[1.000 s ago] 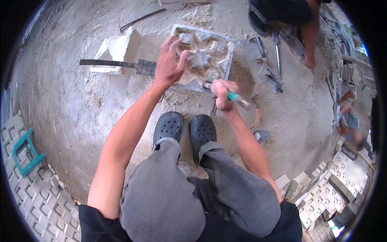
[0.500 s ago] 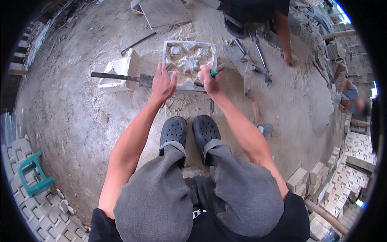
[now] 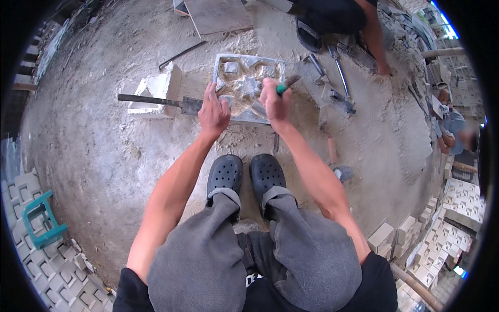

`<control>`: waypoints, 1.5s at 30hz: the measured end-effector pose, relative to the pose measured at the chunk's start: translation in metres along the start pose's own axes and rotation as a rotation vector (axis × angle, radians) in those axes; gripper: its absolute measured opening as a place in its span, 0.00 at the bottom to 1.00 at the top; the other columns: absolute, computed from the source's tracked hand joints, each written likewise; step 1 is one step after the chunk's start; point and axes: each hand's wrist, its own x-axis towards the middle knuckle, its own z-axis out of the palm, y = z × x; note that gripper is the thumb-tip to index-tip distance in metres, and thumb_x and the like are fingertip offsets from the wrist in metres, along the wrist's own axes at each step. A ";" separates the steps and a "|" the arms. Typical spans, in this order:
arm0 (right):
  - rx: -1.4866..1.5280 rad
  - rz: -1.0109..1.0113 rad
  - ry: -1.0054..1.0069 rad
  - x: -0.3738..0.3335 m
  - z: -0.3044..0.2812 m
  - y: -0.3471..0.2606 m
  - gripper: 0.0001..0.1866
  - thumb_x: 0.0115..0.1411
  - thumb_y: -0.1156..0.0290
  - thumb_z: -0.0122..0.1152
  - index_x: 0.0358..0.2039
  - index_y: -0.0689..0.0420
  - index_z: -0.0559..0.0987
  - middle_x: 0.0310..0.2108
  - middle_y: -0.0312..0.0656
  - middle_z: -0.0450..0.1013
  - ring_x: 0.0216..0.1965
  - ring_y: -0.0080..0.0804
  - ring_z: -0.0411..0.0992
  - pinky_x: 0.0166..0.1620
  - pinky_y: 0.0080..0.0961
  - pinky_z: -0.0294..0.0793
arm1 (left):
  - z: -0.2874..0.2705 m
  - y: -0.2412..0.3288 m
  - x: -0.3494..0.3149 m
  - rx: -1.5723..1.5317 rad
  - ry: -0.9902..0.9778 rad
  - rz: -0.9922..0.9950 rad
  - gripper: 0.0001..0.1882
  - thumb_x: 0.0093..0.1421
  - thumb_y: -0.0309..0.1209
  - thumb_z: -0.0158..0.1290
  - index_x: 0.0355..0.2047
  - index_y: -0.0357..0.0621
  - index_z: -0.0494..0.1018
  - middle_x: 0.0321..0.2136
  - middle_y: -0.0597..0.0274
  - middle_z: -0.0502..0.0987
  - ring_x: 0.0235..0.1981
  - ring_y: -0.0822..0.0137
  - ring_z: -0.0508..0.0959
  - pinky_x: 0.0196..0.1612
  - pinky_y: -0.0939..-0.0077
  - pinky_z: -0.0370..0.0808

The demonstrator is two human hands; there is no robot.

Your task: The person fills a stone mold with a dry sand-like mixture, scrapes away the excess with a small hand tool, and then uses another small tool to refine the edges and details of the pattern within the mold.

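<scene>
A square grey metal mould lies on the floor ahead of me, with raised star and diamond shapes and pale powder or cement in its hollows. My left hand rests at its near left corner, fingers stretched out and holding nothing. Beside that hand is the flat end of a long dark metal bar, which lies across a white cast block. In my right hand, closed over the mould's right side, is a small trowel with a green and brown handle. Its greyish blade is blurred and partly hidden by the hand.
Metal tools lie to the right, near another person's arm. A flat board and a bent rod are beyond the mould. Teal stool and pale blocks stand at left; more blocks at right.
The trowel in my right hand has shifted slightly right and its blade now blurs. My left hand stays at the mould's corner. The whole view has shifted a little.
</scene>
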 end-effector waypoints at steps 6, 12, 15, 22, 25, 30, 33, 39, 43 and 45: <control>0.163 -0.159 0.058 0.002 0.008 -0.012 0.22 0.67 0.64 0.54 0.15 0.52 0.65 0.14 0.26 0.62 0.15 0.14 0.56 0.19 0.21 0.54 | 0.006 0.008 0.004 -0.019 0.077 -0.032 0.27 0.65 0.34 0.41 0.65 0.45 0.61 0.61 0.45 0.71 0.55 0.43 0.76 0.54 0.53 0.74; 0.078 0.049 -0.078 0.029 0.015 0.001 0.23 0.67 0.64 0.55 0.14 0.53 0.66 0.13 0.27 0.63 0.14 0.15 0.57 0.18 0.22 0.54 | 0.008 -0.002 -0.003 -0.031 0.108 -0.115 0.27 0.65 0.33 0.39 0.64 0.47 0.62 0.55 0.43 0.77 0.49 0.41 0.79 0.51 0.51 0.75; 0.137 -0.087 -0.028 0.033 0.024 -0.044 0.23 0.68 0.66 0.52 0.14 0.51 0.65 0.11 0.30 0.60 0.13 0.18 0.57 0.19 0.22 0.55 | 0.006 0.006 0.001 -0.044 0.093 -0.192 0.26 0.64 0.33 0.38 0.63 0.48 0.62 0.53 0.43 0.77 0.49 0.40 0.80 0.51 0.50 0.75; -0.021 -0.093 -0.076 0.030 0.020 0.034 0.22 0.67 0.64 0.54 0.14 0.52 0.67 0.13 0.27 0.62 0.15 0.15 0.59 0.19 0.22 0.55 | 0.012 0.017 0.005 -0.101 0.143 -0.198 0.25 0.64 0.33 0.39 0.62 0.49 0.63 0.51 0.43 0.78 0.46 0.40 0.81 0.49 0.49 0.75; 0.089 0.082 -0.040 0.033 0.043 0.014 0.22 0.66 0.65 0.55 0.14 0.51 0.67 0.12 0.27 0.62 0.14 0.15 0.58 0.18 0.21 0.54 | 0.005 0.003 -0.001 -0.055 0.151 -0.194 0.25 0.64 0.33 0.39 0.63 0.49 0.63 0.47 0.42 0.80 0.43 0.41 0.81 0.47 0.49 0.76; 0.217 -0.006 0.088 0.055 0.063 -0.044 0.20 0.65 0.65 0.56 0.15 0.51 0.68 0.11 0.31 0.63 0.13 0.20 0.60 0.19 0.23 0.57 | 0.008 0.013 0.003 -0.066 0.134 -0.191 0.26 0.64 0.32 0.41 0.63 0.48 0.63 0.43 0.42 0.81 0.41 0.43 0.82 0.44 0.50 0.77; 0.175 -0.095 0.167 0.066 0.086 -0.025 0.20 0.64 0.64 0.57 0.15 0.51 0.68 0.11 0.32 0.63 0.13 0.22 0.61 0.19 0.24 0.58 | 0.009 0.006 0.004 -0.049 0.184 -0.158 0.25 0.63 0.32 0.42 0.62 0.49 0.64 0.42 0.44 0.82 0.38 0.43 0.82 0.42 0.51 0.77; -0.074 0.055 0.152 0.096 0.089 0.031 0.16 0.62 0.66 0.57 0.17 0.52 0.67 0.12 0.32 0.64 0.13 0.22 0.62 0.18 0.24 0.59 | 0.010 0.007 0.007 -0.055 0.174 -0.112 0.26 0.63 0.31 0.43 0.62 0.45 0.63 0.50 0.46 0.79 0.42 0.45 0.82 0.41 0.53 0.79; 0.107 -0.012 0.142 0.092 0.092 -0.027 0.15 0.61 0.67 0.57 0.19 0.52 0.67 0.12 0.32 0.64 0.13 0.22 0.62 0.19 0.24 0.60 | 0.006 0.006 0.000 -0.056 0.152 -0.128 0.25 0.63 0.31 0.44 0.62 0.44 0.63 0.54 0.47 0.77 0.44 0.46 0.82 0.43 0.54 0.80; 0.205 -0.111 0.141 0.093 0.093 -0.038 0.15 0.61 0.67 0.57 0.19 0.52 0.67 0.12 0.33 0.64 0.13 0.22 0.63 0.20 0.24 0.61 | 0.006 0.004 0.004 -0.054 0.160 -0.119 0.25 0.62 0.30 0.44 0.61 0.43 0.63 0.54 0.47 0.78 0.44 0.46 0.82 0.42 0.54 0.80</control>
